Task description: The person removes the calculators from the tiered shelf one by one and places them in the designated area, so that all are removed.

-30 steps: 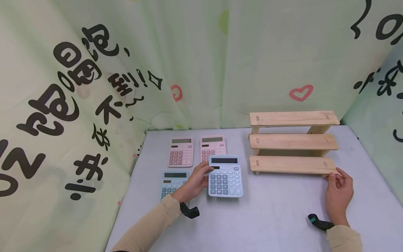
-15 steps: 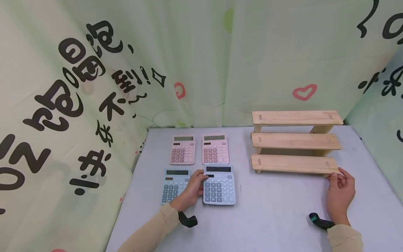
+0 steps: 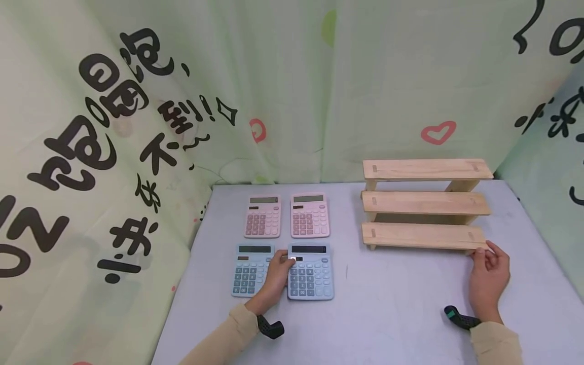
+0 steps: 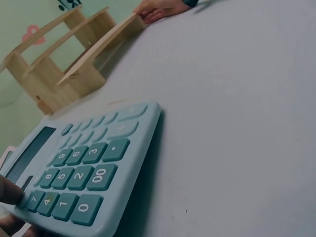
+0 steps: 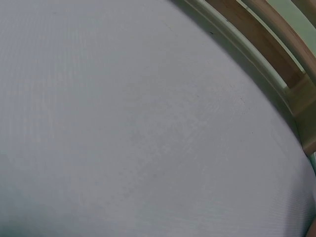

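Note:
With its thumb on top near the left edge, my left hand [image 3: 275, 281] grips a light blue calculator [image 3: 311, 279]. In the left wrist view, this calculator [image 4: 94, 163] has a dark shadow along its near edge. Beside it, partly covered by the hand, lies another blue calculator [image 3: 246, 276]. Two pink calculators, one on the left [image 3: 262, 217] and one on the right [image 3: 310, 215], lie behind them. At the right, my right hand [image 3: 489, 281] pinches the end of the lowest step of a three-step wooden rack [image 3: 424, 235]. The right wrist view barely catches that hand.
A pale cloth covers the table [image 3: 388, 314]. Behind it hangs a light green curtain [image 3: 283, 91] with black lettering, which also runs along both sides. The wooden rack stands at the back right. A black strap device sits on each wrist.
My left hand has brought the blue calculator left and toward me, from over the right pink one to beside the other blue one. The right hand has stayed at the rack.

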Demonstrator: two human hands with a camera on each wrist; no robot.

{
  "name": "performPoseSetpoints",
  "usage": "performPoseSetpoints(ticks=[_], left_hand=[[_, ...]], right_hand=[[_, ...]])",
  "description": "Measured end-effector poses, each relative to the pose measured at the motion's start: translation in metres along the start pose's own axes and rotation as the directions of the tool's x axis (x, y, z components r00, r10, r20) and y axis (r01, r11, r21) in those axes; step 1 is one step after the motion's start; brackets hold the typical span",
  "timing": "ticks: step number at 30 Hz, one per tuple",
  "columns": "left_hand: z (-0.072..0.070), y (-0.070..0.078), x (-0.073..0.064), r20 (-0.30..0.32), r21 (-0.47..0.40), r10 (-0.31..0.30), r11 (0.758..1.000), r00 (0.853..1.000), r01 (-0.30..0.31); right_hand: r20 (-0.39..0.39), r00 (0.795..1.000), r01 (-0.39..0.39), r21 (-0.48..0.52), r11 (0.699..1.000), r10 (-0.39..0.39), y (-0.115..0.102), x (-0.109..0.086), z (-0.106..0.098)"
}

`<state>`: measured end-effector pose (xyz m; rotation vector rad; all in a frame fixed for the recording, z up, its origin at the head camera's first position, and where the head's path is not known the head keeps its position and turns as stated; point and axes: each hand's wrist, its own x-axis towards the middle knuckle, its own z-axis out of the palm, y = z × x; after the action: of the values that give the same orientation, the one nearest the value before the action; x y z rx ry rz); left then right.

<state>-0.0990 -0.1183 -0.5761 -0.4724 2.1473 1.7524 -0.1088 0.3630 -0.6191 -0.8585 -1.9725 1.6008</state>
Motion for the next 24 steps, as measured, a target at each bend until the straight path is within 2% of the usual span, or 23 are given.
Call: performPoseSetpoints(ticks=[3, 6, 11, 14, 16, 19, 24], left_hand=[[0.002, -0.002, -0.001, -0.033, 0.115, 0.071, 0.991, 0.997, -0.067], [0.002, -0.004, -0.001, -0.043, 0.257, 0.162, 0.955, 0.986, -0.146], [0.000, -0.006, 0.002, -0.008, 0.473, 0.299, 0.842, 0.954, -0.260], [0.001, -0.007, 0.002, 0.006, 0.565, 0.330, 0.778, 0.944, -0.276], [0.002, -0.008, 0.002, 0.009, 0.610, 0.337, 0.744, 0.941, -0.272], [0.001, -0.011, 0.000, 0.002, 0.649, 0.331, 0.717, 0.944, -0.252], [0.001, -0.013, -0.001, 0.009, 0.663, 0.322, 0.707, 0.947, -0.247]], right_hand=[[-0.004, 1.000, 0.008, -0.014, 1.000, -0.008, 0.000, 0.000, 0.000], [-0.008, 1.000, 0.020, -0.015, 1.000, -0.020, 0.001, -0.002, -0.001], [-0.016, 0.999, 0.034, -0.014, 0.999, -0.034, 0.003, -0.002, -0.005], [-0.013, 1.000, 0.021, -0.035, 0.999, -0.021, 0.004, -0.002, -0.004], [-0.003, 1.000, 0.010, -0.039, 0.999, -0.010, 0.005, -0.002, -0.002], [0.012, 1.000, -0.003, -0.045, 0.999, 0.003, 0.007, -0.004, 0.001], [0.026, 1.000, -0.005, -0.065, 0.998, 0.006, 0.009, -0.006, 0.003]])
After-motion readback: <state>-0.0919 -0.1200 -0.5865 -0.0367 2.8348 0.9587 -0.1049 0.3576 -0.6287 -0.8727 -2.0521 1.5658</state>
